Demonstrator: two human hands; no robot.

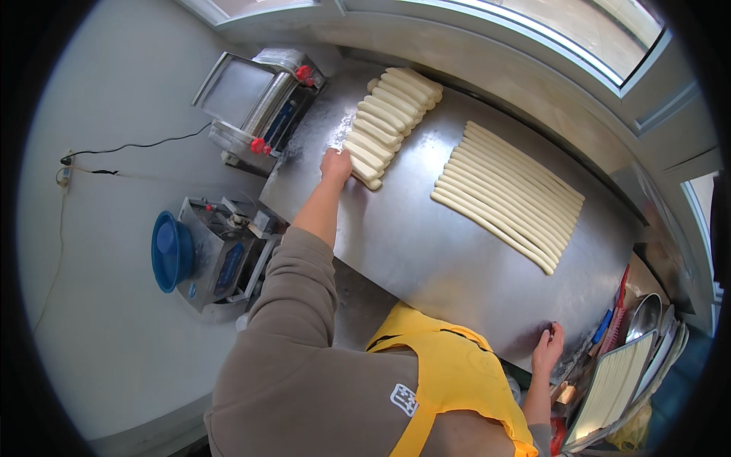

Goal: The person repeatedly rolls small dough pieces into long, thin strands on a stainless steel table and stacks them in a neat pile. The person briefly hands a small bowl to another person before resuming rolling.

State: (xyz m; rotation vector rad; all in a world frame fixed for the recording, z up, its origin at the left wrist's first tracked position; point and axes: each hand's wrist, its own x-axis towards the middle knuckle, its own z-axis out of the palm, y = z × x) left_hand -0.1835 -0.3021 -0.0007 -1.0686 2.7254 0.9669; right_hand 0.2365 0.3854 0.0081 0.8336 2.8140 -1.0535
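Note:
My left hand is at the near left end of a pile of thick, pale dough rolls. Its fingertips are hidden, so whether they grip a roll or only touch it cannot be told. The rolls lie close together and overlap. To their right, a row of long, thin dough strips lies side by side on the steel table. By the table's front right corner is my right hand, fingers slightly apart and nothing visible in them.
A dough sheeter with red knobs stands at the table's left end. Below it, another machine has a blue basin beside it. At the right end are a red brush, a metal bowl and upright trays.

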